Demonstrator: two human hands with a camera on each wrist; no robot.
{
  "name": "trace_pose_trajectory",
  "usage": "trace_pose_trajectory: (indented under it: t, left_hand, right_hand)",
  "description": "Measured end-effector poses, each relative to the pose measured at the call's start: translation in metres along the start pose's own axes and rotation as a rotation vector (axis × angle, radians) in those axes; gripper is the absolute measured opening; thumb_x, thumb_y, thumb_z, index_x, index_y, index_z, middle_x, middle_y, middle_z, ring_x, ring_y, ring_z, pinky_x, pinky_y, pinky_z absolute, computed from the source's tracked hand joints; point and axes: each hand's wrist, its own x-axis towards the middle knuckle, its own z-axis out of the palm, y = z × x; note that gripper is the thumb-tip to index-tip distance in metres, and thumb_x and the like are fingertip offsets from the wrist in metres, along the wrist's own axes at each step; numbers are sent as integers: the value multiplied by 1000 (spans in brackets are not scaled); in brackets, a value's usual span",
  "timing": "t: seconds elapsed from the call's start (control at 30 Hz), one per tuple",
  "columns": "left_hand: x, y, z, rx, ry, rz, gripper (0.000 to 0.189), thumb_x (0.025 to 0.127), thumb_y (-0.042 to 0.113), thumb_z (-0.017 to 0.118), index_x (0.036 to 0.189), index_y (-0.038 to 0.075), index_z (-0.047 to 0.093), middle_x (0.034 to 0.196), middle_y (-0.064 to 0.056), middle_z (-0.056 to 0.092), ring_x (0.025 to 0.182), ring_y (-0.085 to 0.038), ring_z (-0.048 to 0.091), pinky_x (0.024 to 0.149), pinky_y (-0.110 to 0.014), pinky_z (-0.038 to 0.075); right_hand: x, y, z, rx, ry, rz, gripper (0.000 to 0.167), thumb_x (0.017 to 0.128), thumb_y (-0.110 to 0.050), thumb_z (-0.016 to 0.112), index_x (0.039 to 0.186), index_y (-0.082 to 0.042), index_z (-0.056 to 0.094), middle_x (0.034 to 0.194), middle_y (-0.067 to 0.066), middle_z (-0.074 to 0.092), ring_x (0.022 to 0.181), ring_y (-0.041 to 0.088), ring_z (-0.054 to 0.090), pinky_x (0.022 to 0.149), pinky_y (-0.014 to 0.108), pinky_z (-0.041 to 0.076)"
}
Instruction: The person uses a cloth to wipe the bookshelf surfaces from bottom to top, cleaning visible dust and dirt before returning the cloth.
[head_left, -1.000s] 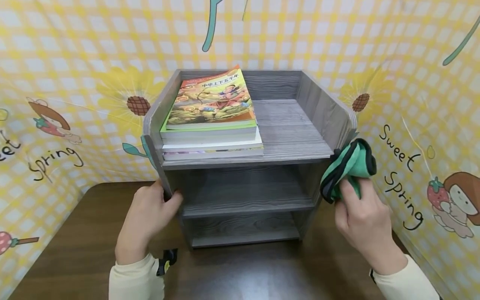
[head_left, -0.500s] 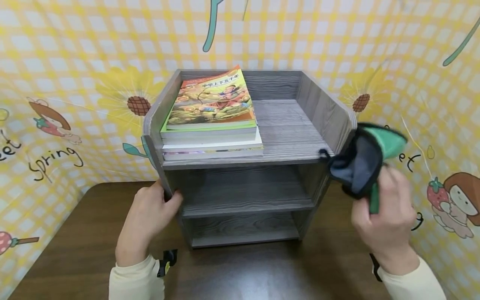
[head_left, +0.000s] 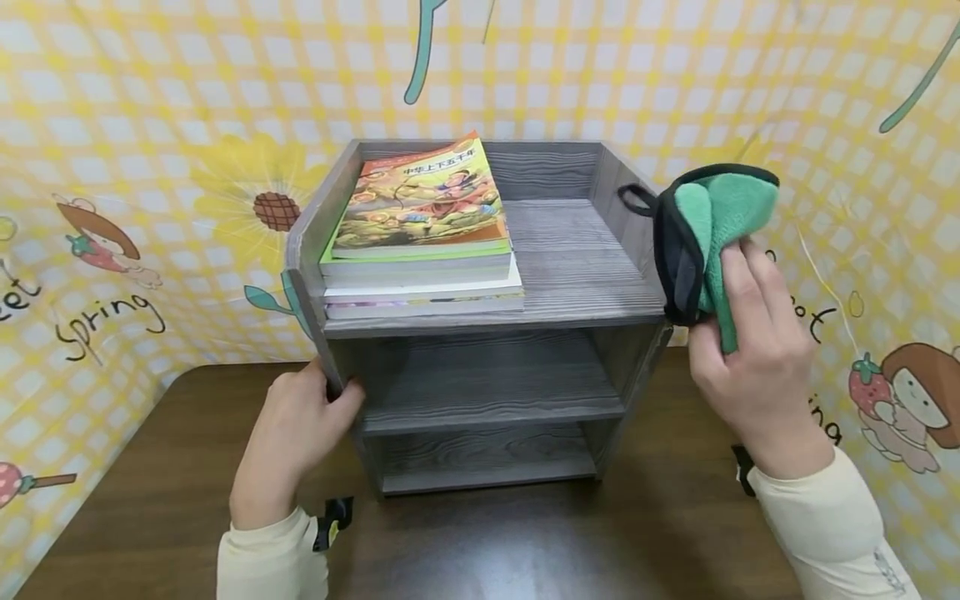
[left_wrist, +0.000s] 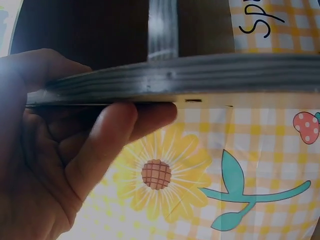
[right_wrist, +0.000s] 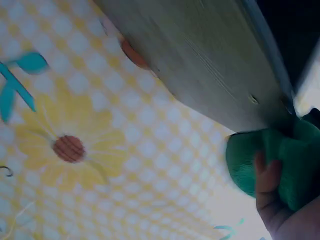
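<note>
A small grey wood-grain shelf [head_left: 495, 323] with three levels stands on a dark brown table. My left hand [head_left: 296, 433] grips its left side panel, thumb on the inner side; in the left wrist view the fingers [left_wrist: 115, 125] wrap the panel's edge [left_wrist: 200, 75]. In my right hand [head_left: 765, 375] is a folded green cloth [head_left: 723, 225] with black trim and a black loop. The cloth is at the upper front of the right side panel and hides part of it; in the right wrist view the green cloth [right_wrist: 270, 155] lies against the panel's outer face [right_wrist: 215, 65].
A stack of books [head_left: 427, 225] lies at the left of the top level. The dark table [head_left: 480, 542] spreads around the shelf's base. A yellow checked sheet [head_left: 547, 75] with printed flowers and lettering hangs behind and on both sides.
My right hand first moved right and away from the panel's lower front corner, then rose with the green cloth to the panel's upper edge. My left hand has stayed on the left panel.
</note>
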Motion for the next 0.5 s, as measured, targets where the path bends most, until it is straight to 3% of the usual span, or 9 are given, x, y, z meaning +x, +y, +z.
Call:
trace_pose_trajectory:
  t: [0.2, 0.5]
  left_hand:
    - [0, -3, 2, -4, 28, 35, 28, 92, 16, 58, 71, 12, 41, 56, 6, 30, 52, -16, 34, 48, -33, 29]
    - [-1, -3, 1, -16, 2, 0, 23, 93, 17, 58, 74, 9, 46, 56, 3, 36, 52, -18, 39, 48, -34, 33]
  right_hand:
    - [-24, 1, 2, 23, 9, -68, 48, 83, -8, 46, 124, 1, 69, 128, 21, 65, 99, 48, 63, 76, 57, 47]
    - [-96, 4, -3, -47, -111, -155, 36, 83, -12, 46, 105, 5, 68, 109, 29, 64, 69, 49, 56, 51, 58, 44]
